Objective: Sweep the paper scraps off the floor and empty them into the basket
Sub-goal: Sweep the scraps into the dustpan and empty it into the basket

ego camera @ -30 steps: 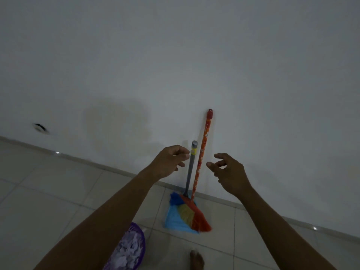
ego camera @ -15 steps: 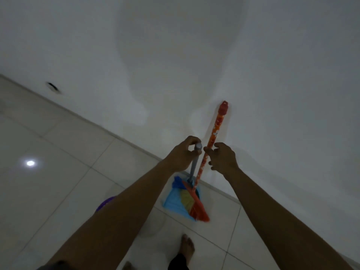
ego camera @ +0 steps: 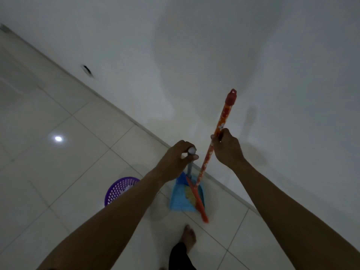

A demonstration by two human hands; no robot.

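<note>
Two hands are busy here: your left hand [ego camera: 173,162] has its fingers [ego camera: 192,157] curled round the top of the grey dustpan handle [ego camera: 189,169], and your right hand [ego camera: 228,150] grips the orange flowered broom stick [ego camera: 221,123] partway down from its red cap [ego camera: 231,96]. Both tools stand close to the white wall [ego camera: 194,55], and the broom stick is tilted so that its top leans to the right. The blue dustpan [ego camera: 178,200] sits on the tiled floor [ego camera: 78,152], with the broom's orange bristle head [ego camera: 199,205] lying across its right side. A purple basket [ego camera: 118,189] stands on the floor just left of the dustpan, partly hidden behind your left forearm [ego camera: 120,217]. What it holds is too blurred to tell. One bare foot [ego camera: 188,238] rests on the tiles below the dustpan.
</note>
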